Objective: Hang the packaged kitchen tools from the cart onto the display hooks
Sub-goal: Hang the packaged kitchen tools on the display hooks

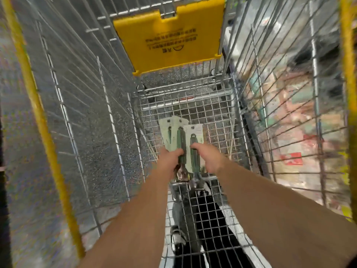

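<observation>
While both hands (190, 158) grip packaged tools (181, 136), wire cart (185, 111), speckled floor (23, 151).

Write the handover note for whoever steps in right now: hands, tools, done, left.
Left hand grips a bundle of green-handled packaged tools on pale cards. Right hand grips one more carded tool beside it. Both hands are low inside the wire cart, over its mesh floor. No display hooks in view, so nothing seen hung yet. Left: lift the tools out and hang them.
</observation>
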{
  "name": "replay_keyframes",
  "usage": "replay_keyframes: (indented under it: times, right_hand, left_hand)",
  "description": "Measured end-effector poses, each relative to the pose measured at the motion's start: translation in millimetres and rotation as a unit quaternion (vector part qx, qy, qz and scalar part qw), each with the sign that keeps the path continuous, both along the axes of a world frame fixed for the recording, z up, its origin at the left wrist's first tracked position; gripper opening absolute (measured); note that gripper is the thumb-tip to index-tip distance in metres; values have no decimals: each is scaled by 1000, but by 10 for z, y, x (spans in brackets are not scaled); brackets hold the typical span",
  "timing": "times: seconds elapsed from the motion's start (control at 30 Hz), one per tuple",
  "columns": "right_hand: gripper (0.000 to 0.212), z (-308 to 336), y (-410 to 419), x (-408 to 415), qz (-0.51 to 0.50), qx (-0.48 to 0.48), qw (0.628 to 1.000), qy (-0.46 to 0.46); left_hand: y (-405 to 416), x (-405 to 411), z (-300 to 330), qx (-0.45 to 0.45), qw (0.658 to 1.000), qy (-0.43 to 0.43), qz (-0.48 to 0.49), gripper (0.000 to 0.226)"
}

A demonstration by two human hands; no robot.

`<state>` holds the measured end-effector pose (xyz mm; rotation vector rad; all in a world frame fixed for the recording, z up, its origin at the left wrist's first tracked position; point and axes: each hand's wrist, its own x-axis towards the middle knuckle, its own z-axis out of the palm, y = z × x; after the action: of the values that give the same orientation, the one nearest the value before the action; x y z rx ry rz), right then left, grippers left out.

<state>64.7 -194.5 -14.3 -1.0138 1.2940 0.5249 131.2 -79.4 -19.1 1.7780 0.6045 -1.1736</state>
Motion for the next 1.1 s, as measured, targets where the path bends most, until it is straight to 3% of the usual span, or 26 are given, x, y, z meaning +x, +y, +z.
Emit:
replay_keyframes:
  times: [0.1,0.17,0.33,0.5,0.7,0.8,0.9,0.97,1.03,1.1]
  right_hand:
    - [40,4,97,-181,5,7,1000,-4]
    - [29,88,146,-248,4,12,1000,-18]
    - [31,299,245,-516,5,16,1000,1]
    - [39,778,337,-807,-26,-12,999,-36]
    - [31,1869,516,-1224,-21,-120,980,-154]
    - [46,2352,705,-1557,-53,-179,964,-188]
    - [76,2759,887,-1986,-41,-285,939,-186]
    - [77,3123,987,-2299,-44,-334,921,-197]
    - [68,3549,1084,-2606,-45,-355,911,-203]
    - [50,3875,1110,-2942,-51,-367,903,-218]
  left_hand:
    - [115,-168,64,2,1000,22,-1,54]
    - [159,-220,54,19,999,26,-5,47]
    - [308,-467,83,13,997,48,-56,51]
    - [388,-716,848,-45,995,53,-65,23]
    - [650,-1120,2113,-213,976,37,-5,16]
    - [803,-1420,2677,-250,967,51,-10,15]
    - [885,-1747,3108,-287,955,70,-2,10]
    - [883,-1957,3302,-305,951,49,-20,26]
    - [864,-2173,3536,-315,947,45,-37,56]
    - [814,-2386,3775,-320,943,49,-71,70]
